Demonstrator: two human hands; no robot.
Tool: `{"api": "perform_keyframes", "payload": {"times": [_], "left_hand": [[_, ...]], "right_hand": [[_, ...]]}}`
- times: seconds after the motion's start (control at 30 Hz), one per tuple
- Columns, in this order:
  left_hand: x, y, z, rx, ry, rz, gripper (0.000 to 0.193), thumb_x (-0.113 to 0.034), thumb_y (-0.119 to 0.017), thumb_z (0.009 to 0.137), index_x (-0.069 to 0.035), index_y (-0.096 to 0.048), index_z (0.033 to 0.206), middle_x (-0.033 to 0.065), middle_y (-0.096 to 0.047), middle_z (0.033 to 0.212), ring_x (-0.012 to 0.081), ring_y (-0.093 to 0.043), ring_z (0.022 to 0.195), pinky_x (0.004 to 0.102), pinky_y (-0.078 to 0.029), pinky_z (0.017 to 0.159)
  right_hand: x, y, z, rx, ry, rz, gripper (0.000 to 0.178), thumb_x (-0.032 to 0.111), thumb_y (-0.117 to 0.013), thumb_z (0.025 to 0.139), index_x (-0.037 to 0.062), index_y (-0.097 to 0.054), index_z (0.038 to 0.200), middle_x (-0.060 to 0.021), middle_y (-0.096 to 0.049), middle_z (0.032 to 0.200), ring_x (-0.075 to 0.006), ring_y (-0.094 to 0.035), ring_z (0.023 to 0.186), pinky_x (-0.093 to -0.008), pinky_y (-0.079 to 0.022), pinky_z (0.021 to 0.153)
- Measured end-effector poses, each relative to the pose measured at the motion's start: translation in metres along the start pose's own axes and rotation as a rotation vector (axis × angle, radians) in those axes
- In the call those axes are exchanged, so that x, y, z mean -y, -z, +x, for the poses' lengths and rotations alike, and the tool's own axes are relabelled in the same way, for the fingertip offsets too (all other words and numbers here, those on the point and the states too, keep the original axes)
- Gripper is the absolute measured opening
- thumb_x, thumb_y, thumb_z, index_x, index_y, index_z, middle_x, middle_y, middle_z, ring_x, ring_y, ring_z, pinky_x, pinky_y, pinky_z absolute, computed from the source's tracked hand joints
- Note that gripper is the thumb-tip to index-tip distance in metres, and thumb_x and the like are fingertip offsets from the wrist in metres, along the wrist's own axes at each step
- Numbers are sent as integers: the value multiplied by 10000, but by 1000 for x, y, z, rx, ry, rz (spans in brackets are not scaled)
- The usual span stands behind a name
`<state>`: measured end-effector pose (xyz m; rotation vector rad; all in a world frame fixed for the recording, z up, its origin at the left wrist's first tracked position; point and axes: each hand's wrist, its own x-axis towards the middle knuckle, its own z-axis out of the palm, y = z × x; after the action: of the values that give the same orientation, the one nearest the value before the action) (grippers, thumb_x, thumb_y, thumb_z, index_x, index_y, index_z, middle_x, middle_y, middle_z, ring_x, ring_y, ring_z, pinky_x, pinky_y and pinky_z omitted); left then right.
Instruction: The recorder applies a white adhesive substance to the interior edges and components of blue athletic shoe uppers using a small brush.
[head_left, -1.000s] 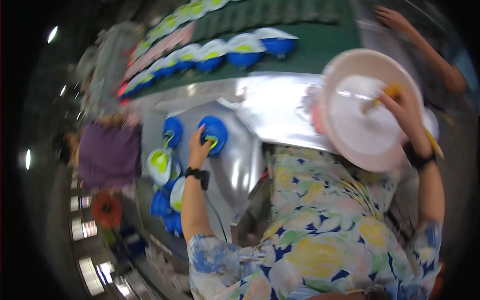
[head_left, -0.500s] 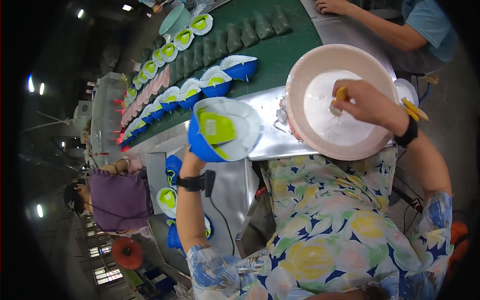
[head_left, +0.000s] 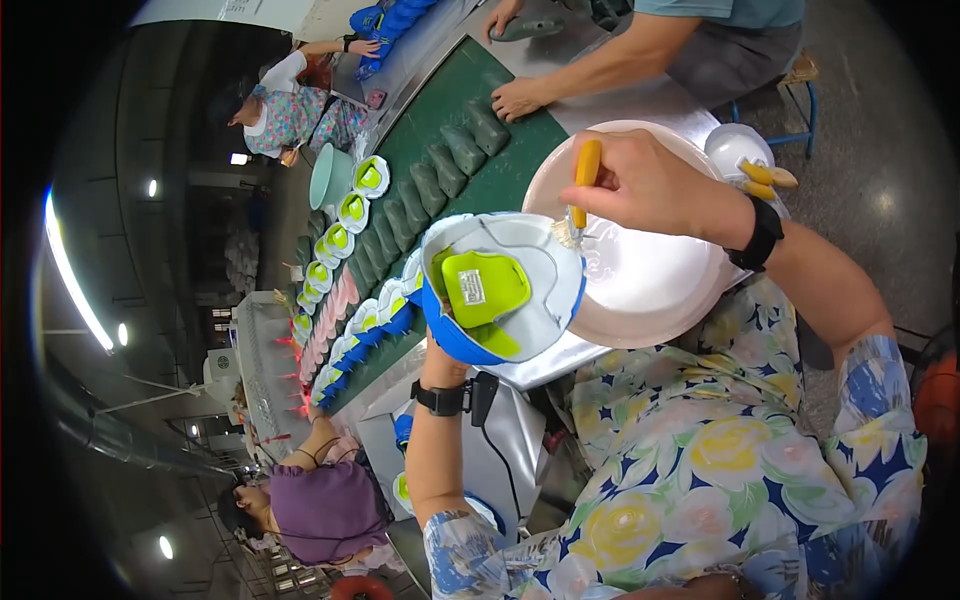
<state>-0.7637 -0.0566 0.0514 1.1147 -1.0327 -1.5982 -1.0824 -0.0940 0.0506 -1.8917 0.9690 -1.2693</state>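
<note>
My left hand [head_left: 443, 362] holds up a blue shoe upper [head_left: 545, 290] from below; its white lining and lime-green tongue piece face up, and the fingers are hidden behind it. In my right hand [head_left: 650, 185] is a brush with a yellow handle [head_left: 587, 168]. The pale bristles meet the upper's right edge; I cannot tell how firmly they touch. Behind and to the right stands a wide, pale pink basin [head_left: 548, 172] containing white liquid [head_left: 655, 270]. The raised upper overlaps its left rim.
A green belt [head_left: 505, 185] carries rows of dark shoe lasts [head_left: 425, 188], pink pieces [head_left: 335, 315] and several uppers [head_left: 370, 178]. A co-worker's hand [head_left: 520, 97] rests at its far edge. Yellow-handled brushes [head_left: 768, 175] lie by a white tub [head_left: 735, 145] right of the basin.
My right hand has lifted the brush out of the basin and brought it left to the upper's edge. The upper is now close against the basin. The whole view has shifted.
</note>
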Motion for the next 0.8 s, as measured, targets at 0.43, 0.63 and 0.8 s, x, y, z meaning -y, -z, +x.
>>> {"api": "perform_keyframes", "payload": {"times": [0.43,0.63,0.8], "left_hand": [[36,-14,20,-153,-481,-59,431,-247,-432,1012,6,-500,1354,140,-573,1326,254,-595,1155,367,-451,1020],[19,-3,31,-373,-1035,1158,384,-238,-501,991,-17,-549,1302,140,-591,1288,248,-610,1118,392,-483,979],[11,9,15,-154,17,52,417,-267,-568,956,-51,-538,1311,128,-599,1270,248,-633,1090,411,-533,933]], "right_hand": [[-13,-33,-27,-135,-455,357,375,287,-677,831,-81,-611,802,-155,-642,658,-186,-629,579,-310,-488,535],[-14,-24,-29,-137,-433,485,325,257,-693,848,-59,-619,836,-95,-643,676,-135,-611,589,-259,-469,531],[-12,-6,-28,-111,-222,334,187,168,-699,877,10,-611,926,-65,-662,817,-123,-637,719,-242,-492,638]]}}
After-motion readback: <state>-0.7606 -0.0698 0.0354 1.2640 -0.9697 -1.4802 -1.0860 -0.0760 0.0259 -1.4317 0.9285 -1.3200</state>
